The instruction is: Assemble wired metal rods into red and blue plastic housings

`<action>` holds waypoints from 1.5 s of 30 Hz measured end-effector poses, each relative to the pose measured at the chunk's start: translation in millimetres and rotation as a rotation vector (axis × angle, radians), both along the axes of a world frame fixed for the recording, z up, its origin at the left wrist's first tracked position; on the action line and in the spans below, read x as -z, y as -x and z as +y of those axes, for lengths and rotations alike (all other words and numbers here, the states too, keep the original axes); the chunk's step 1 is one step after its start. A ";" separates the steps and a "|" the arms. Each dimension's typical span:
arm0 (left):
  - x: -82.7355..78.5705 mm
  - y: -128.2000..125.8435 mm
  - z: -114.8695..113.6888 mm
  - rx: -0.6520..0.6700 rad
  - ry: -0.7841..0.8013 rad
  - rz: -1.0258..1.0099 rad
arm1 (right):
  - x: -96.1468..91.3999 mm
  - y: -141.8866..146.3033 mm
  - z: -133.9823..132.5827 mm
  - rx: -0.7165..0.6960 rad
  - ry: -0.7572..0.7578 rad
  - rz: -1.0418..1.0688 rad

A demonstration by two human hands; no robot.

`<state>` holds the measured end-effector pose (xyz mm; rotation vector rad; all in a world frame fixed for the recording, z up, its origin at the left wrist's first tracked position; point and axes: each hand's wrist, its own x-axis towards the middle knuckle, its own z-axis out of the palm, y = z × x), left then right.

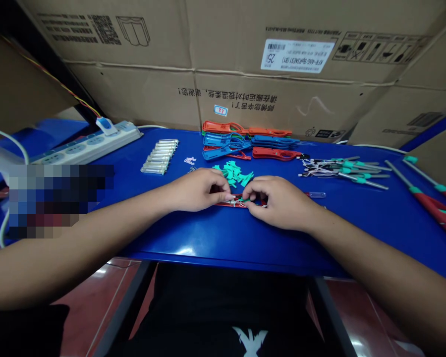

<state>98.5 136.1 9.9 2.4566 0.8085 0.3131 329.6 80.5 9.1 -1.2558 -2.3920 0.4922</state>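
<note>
A red lighter casing (239, 204), its inside facing up, lies on the blue table in front of me. A pale tank, thin white wires and a small green part show in it. My left hand (198, 191) is closed on the casing's left part, thumb and forefinger pinched at its upper edge. My right hand (278, 201) is closed around its right part, fingertips beside the green part. The fingers hide much of the casing. Just behind the hands lies a pile of green plastic lighter triggers (236, 173).
Orange, blue and red casing halves (245, 141) are stacked at the back. Clear tanks (161, 156) lie left; metal lighter tubes with wires (351, 171) lie right. Long red lighters (436, 203) rest at the right edge. A power strip (92, 144) and cardboard (152, 94) border the table.
</note>
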 end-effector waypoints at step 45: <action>-7.3 2.7 -6.8 0.101 -0.172 -0.052 | -5.7 15.0 -0.1 -0.190 -0.306 -0.489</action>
